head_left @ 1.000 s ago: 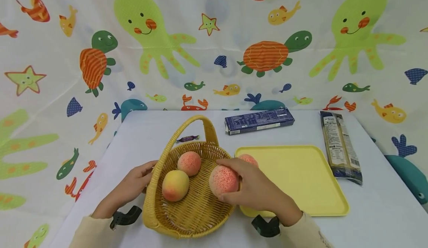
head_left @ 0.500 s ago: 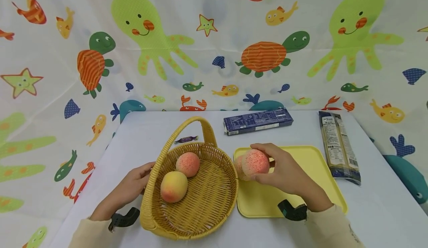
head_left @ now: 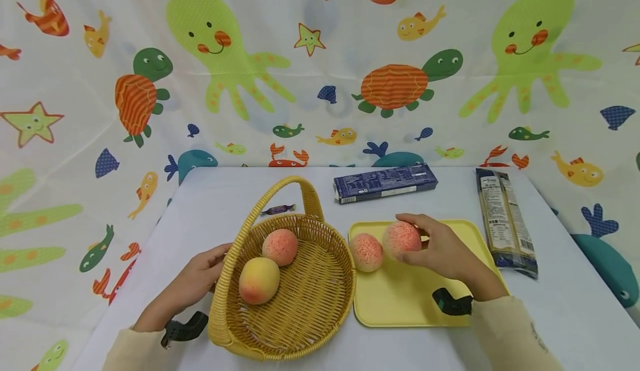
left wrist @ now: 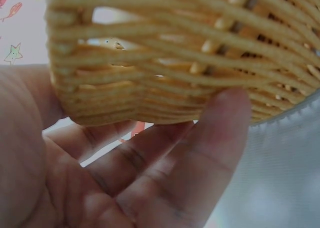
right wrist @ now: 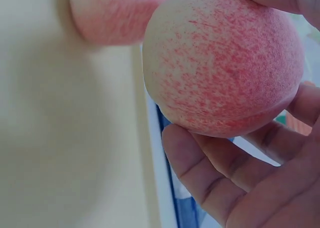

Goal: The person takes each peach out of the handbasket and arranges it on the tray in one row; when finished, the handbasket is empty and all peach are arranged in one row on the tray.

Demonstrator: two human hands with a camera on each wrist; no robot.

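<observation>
My right hand (head_left: 434, 247) grips a pink speckled peach (head_left: 401, 239) (right wrist: 225, 62) over the yellow tray (head_left: 425, 299), fingers curled round it. A second pink peach (head_left: 366, 251) (right wrist: 115, 12) lies on the tray just to its left. My left hand (head_left: 197, 279) (left wrist: 125, 178) holds the left wall of the woven yellow basket (head_left: 300, 304) (left wrist: 175, 62), fingers wrapped on its outside. Inside the basket lie a pink peach (head_left: 280, 246) and a yellow-orange peach (head_left: 259, 280).
A dark blue box (head_left: 385, 181) lies behind the tray, and a long dark packet (head_left: 505, 221) runs along the tray's right side. A small wrapped candy (head_left: 278, 209) sits behind the basket. The white table meets a sea-animal cloth backdrop at the back and sides.
My right hand carried the pink peach out of the basket, rightward over the tray, and lowered it beside the peach lying there. The left hand stayed on the basket.
</observation>
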